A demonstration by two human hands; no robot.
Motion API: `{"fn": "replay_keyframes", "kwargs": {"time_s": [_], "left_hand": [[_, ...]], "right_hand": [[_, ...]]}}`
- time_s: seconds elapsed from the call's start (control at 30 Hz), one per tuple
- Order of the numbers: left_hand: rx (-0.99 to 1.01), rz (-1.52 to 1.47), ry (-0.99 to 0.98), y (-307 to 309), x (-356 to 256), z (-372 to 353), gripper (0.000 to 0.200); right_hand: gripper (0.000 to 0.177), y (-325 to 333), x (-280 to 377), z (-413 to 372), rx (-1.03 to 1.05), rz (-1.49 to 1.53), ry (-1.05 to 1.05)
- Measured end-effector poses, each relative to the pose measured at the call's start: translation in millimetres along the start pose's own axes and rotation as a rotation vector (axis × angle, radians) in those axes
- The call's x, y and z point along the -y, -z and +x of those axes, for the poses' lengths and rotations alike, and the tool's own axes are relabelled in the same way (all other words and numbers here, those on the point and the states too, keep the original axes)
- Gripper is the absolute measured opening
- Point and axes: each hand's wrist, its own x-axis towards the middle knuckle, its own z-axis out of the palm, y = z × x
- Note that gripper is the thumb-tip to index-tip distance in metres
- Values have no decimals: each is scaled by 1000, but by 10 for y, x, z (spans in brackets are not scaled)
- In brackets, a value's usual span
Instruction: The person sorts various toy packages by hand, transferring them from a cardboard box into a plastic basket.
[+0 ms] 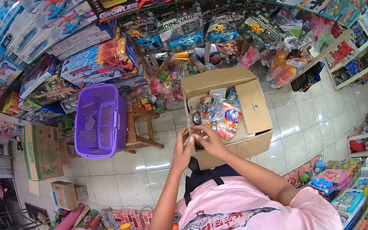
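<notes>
An open cardboard box (pixel 253 106) stands in front of me, its flaps spread. Inside it lie packaged toys (pixel 225 116) with red, blue and yellow printing, and some rolls of tape. At the box's left edge, my left hand (pixel 182 147) and my right hand (pixel 208 140) meet with their fingertips close together. Both hands have bent, pinching fingers against the left flap; whether something small is between them is too small to make out.
A purple basket (pixel 100 121) rests on a wooden stool (pixel 142 127) to the left. Cardboard cartons (pixel 43 151) stand farther left. Shelves of boxed toys (pixel 97 63) line the back, and more goods lie at both sides. Pale floor tiles (pixel 152 158) show around the box.
</notes>
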Motion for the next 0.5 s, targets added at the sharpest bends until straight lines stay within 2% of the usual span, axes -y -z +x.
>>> {"fn": "replay_keyframes", "kwargs": {"time_s": [0.07, 0.13, 0.17, 0.27, 0.33, 0.4, 0.5], "left_hand": [[-37, 63, 3, 156, 50, -73, 44], [-173, 194, -58, 321, 242, -141, 40], [-234, 258, -64, 392, 277, -170, 35], [-295, 428, 33, 600, 401, -234, 32], [-321, 445, 17, 640, 423, -234, 30], [-407, 777, -175, 647, 432, -226, 31], [-373, 830, -188, 505, 464, -222, 34]], "right_hand": [[41, -125, -131, 45, -51, -70, 42], [48, -259, -304, 61, -136, -171, -104], [49, -315, -376, 81, -133, -130, -210], [44, -397, -509, 91, -84, -206, -167], [42, -401, -496, 100, -104, -223, -147], [40, -408, -484, 111, -127, -239, -128], [34, -413, -467, 109, -159, -247, -113]]}}
